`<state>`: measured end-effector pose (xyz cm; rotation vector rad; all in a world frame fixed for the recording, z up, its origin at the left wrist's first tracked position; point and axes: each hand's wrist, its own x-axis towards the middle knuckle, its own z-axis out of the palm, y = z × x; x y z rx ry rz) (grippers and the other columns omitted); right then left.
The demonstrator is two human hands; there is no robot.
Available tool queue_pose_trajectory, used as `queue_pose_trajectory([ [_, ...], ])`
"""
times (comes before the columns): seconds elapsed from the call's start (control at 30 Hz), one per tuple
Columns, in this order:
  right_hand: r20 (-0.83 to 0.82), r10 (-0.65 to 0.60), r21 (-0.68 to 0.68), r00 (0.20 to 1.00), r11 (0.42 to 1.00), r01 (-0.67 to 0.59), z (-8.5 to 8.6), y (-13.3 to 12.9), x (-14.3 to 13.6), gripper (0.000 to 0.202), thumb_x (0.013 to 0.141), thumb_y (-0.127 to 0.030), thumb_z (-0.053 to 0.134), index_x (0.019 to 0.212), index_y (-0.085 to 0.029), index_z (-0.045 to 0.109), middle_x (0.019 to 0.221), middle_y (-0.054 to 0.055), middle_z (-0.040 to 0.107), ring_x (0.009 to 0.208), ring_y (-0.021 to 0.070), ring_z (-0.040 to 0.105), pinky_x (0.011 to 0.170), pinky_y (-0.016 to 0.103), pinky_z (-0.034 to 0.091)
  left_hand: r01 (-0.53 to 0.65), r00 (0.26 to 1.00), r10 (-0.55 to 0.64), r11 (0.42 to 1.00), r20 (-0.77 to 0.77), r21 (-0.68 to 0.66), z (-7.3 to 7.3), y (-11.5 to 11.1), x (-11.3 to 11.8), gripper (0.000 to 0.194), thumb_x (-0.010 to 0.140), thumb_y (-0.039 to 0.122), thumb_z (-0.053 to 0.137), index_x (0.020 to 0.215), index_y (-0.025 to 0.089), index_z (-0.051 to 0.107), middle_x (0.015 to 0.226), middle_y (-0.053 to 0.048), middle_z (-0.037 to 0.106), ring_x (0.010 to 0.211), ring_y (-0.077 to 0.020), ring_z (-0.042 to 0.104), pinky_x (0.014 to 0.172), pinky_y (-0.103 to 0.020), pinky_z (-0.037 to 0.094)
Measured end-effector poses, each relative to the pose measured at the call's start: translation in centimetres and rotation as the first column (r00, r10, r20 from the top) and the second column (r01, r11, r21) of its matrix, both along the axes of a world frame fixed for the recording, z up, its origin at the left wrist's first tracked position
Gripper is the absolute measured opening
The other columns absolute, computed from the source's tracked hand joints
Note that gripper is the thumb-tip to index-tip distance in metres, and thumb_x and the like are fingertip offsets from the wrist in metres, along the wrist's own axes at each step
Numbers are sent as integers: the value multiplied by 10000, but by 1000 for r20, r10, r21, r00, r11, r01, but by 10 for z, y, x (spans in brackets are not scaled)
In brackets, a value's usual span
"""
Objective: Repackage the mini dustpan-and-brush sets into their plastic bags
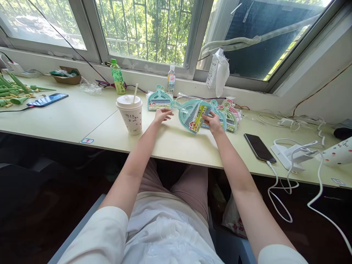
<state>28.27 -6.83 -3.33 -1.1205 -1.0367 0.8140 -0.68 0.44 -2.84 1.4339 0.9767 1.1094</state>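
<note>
My right hand [213, 121] grips a teal mini dustpan-and-brush set [189, 116] by its right side. A yellow-green printed label crosses it, and it is tilted above the table. My left hand [164, 115] is apart from that set, fingers stretched toward it and holding nothing. Just behind the left hand lies another wrapped teal dustpan set [159, 98] with a grey-bristled brush. More wrapped sets, with green [231, 119] and pink handles, lie partly hidden behind my right hand.
A lidded paper cup [130, 115] with a straw stands left of my left arm. Two bottles, one green [117, 77], stand by the window. At right lie a black phone [259, 147] and a white power strip [288, 156] with cables. Another phone [48, 99] lies far left.
</note>
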Motion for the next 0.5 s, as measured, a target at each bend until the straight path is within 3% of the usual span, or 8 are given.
queue_pose_trajectory([
  [0.13,8,-75,53,997,996,75,-2,-1,-3,538,561,-440,879,1002,-261,628,1025,52,763,1065,271,711,858,423,635,297,955,-297,952,5,-74,2,-10,3,581,706,636,787,1098,218,686,1142,-124,761,801,-192,744,686,-276,535],
  [0.23,23,-105,58,994,993,103,-3,-3,-7,514,601,-468,852,1016,-263,629,1061,64,761,1068,268,711,848,420,641,406,911,-412,905,-29,-125,0,-15,11,556,640,573,866,998,173,721,1033,-152,777,761,-215,745,695,-312,555],
  [0.33,-12,-111,64,994,992,112,-3,-3,-11,506,602,-460,850,1017,-262,639,1065,67,761,1076,271,711,854,418,644,423,905,-425,898,3,-123,-3,-15,16,449,670,510,871,910,155,736,978,-145,781,732,-182,733,717,-302,557],
  [0.5,5,-92,87,996,992,92,-2,0,-11,526,606,-493,842,1045,-279,646,1067,59,758,1109,280,700,842,418,650,312,950,-311,946,17,-92,-3,-9,13,302,695,387,880,795,140,736,839,-118,771,624,-133,683,729,-300,557],
])
